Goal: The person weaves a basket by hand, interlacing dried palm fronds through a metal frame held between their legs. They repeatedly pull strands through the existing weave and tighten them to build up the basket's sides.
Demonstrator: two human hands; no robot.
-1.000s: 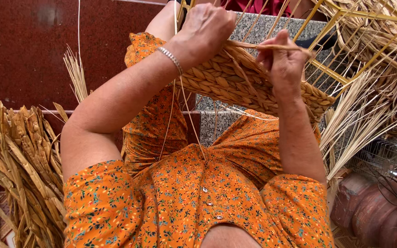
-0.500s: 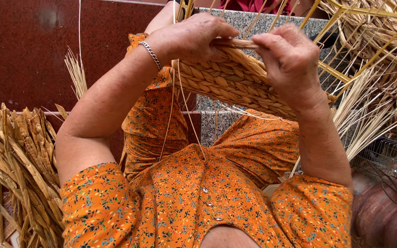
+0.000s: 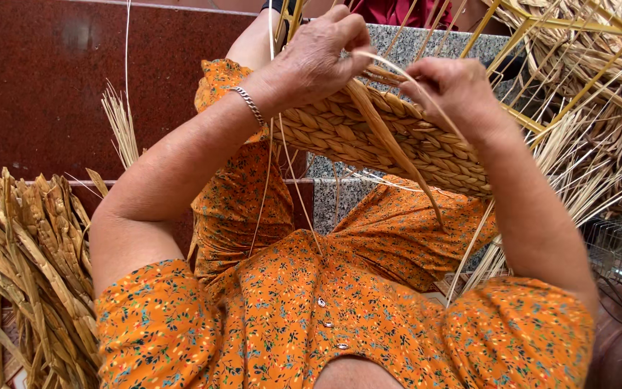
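A half-woven basket (image 3: 368, 137) of braided tan straw sits over my lap, built on a yellow wire frame (image 3: 541, 43). My left hand (image 3: 318, 54), with a silver bracelet at the wrist, grips the basket's top rim and pinches a straw strand there. My right hand (image 3: 455, 86) is closed on a thin pale straw strand (image 3: 397, 68) that arcs between both hands. A wider flat strand (image 3: 397, 162) hangs down across the woven wall. I wear an orange flowered dress.
A bundle of dried straw leaves (image 3: 23, 274) lies at my left. Loose pale stalks (image 3: 599, 173) and more wire frames crowd the right side. Dark red tiled steps (image 3: 52, 86) and a grey speckled stone ledge (image 3: 426, 39) lie ahead.
Both hands have shifted along the basket rim. The thin strand now arcs from my left hand to my right, and a flat strand hangs down over the weave.
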